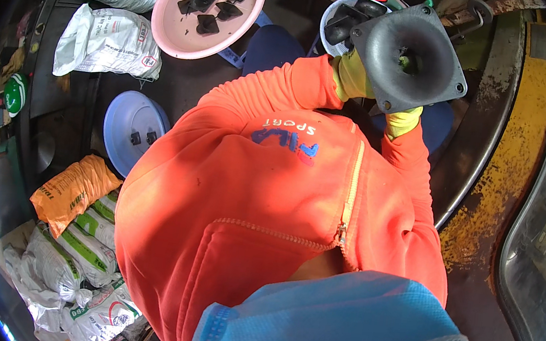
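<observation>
A black horn (388, 30) with a wide round mouth and a square flange, holed at the corners, is held up at the top right. Its mouth faces me, and a bit of yellow-green shows through the throat. My left hand (354, 76), in a yellow glove, grips it from behind its left side. Under the lower edge of the flange is my right hand (402, 121), gloved in yellow too and closed on the same horn. The flange hides most of the fingers of both hands.
Beyond the horn stands a pale basin (326, 16) with black parts. A pink basin (203, 45) holds several small black parts; a blue basin (119, 127) has two. White sacks (109, 37) and an orange bag (75, 192) lie left. A worn yellow machine frame (496, 196) borders the right.
</observation>
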`<state>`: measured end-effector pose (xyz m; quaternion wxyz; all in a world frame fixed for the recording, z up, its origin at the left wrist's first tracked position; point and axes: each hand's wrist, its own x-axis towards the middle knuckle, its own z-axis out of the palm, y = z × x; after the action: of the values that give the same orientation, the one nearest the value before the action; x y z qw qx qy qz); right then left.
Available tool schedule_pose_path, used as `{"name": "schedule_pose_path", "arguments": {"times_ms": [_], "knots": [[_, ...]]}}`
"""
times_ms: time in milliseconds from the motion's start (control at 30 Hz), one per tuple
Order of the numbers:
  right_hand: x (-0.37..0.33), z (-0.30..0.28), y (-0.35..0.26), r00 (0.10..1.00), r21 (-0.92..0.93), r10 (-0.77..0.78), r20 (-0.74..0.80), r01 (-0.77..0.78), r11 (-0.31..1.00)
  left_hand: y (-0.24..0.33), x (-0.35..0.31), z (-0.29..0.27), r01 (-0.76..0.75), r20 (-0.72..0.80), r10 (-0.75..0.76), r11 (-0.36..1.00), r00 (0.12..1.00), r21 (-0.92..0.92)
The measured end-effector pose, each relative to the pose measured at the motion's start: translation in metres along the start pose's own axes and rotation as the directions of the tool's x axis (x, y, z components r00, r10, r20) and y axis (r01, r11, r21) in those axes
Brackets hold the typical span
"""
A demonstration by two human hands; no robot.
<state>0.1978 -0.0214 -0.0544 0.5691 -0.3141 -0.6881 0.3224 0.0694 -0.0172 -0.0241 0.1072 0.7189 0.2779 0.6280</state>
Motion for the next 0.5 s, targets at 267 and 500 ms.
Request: {"name": "schedule_pose_path", "arguments": {"times_ms": [267,500], "knots": [[0.001,-0.019,-0.002,0.992,-0.050,0.037,0.118,-0.032,0.998,-0.046,-0.038,-0.011,0.090,0.199,0.016,0.856,0.980,-0.509],[0.000,-0.022,-0.004,0.985,-0.073,0.050,0.162,-0.038,0.997,-0.053,-0.038,-0.007,0.096,0.161,0.004,0.791,0.987,-0.605]]}}
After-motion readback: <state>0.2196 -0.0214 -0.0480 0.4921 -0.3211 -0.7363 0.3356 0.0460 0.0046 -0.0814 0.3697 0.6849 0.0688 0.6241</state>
